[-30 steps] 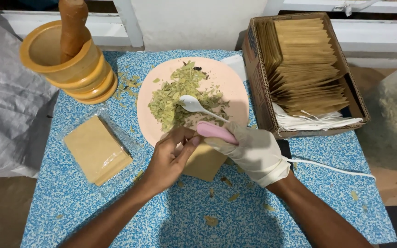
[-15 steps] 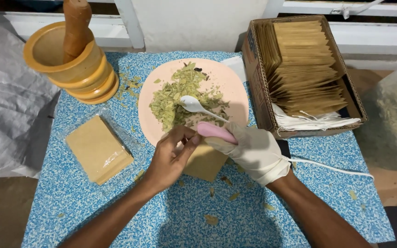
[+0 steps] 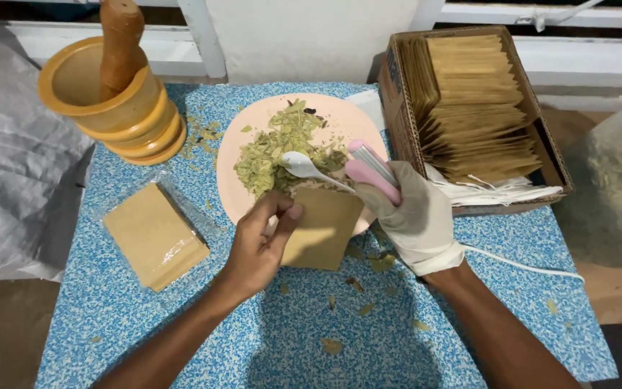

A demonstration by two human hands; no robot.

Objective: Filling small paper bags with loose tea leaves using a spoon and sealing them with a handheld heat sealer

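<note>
A: Item one, what do your hands hold?

B: My left hand [image 3: 260, 241], bare, pinches the near-left edge of a brown paper pouch [image 3: 323, 227] between thumb and fingers. My right hand [image 3: 415, 216], in a pale glove, is wrapped around a pink-handled tool [image 3: 370, 169] and a white plastic spoon [image 3: 302, 166], whose bowl lies over the dried leaves.

A: Item two, the pouch's place?

B: Upright at the near rim of the pink plate [image 3: 235, 180], between my two hands, its mouth touching the leaf pile [image 3: 282, 148].

A: Item three, surroundings?

B: Far left, a yellow wooden mortar [image 3: 120, 108] with a brown pestle [image 3: 120, 43] standing in it. Near left, a flat stack of brown pouches in clear wrap [image 3: 154, 234]. Far right, a cardboard box [image 3: 397, 101] of brown pouches standing on edge. All on a blue speckled tablecloth [image 3: 289, 338] with stray leaf bits scattered on it.
</note>
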